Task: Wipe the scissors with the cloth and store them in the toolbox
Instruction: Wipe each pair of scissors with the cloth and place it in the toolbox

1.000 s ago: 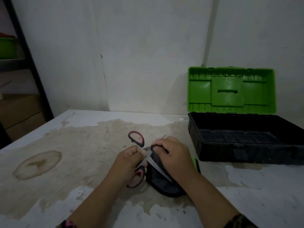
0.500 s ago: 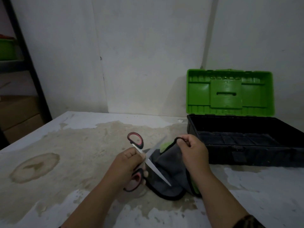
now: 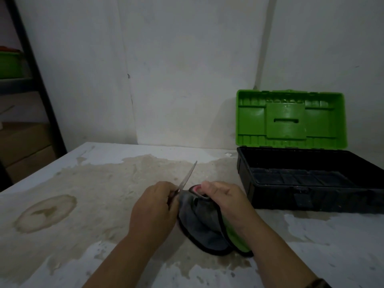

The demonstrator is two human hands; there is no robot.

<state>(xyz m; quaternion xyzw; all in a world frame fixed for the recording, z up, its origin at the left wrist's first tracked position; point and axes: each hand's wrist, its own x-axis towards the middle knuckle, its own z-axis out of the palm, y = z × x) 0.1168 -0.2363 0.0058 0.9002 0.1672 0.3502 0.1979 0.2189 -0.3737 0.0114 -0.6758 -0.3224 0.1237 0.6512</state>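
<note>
Two forearms are entering from the near edge. Left grip (image 3: 153, 206) is curling closed around the scissors (image 3: 188, 175), fingers wrapped tight; the exact hold is hiding inside the fist. One bare blade is sticking up and away from this grip, tip pointing toward the wall. Right grip (image 3: 225, 201), just beside the left, is pinching the cloth (image 3: 202, 223) over a pink handle loop, fingertips curling into the fold. Cloth is draping from both grips back toward the body, grey face up, green backing showing under the right wrist, lower hem resting on the surface (image 3: 93, 183). Second blade is hiding; cannot tell where. Handling, as a guess: scissors are light and rigid, steel slick and sharp-edged, so holding by handles or pivot and wiping through the cloth is looking safest. Cloth is soft, limp, bunching easily. Beyond and right of the right grip, toolbox (image 3: 311, 201) is standing open, green lid (image 3: 291, 121) leaning back by the wall, black tray well apart from the scissors. Storing is not yet begun.
</note>
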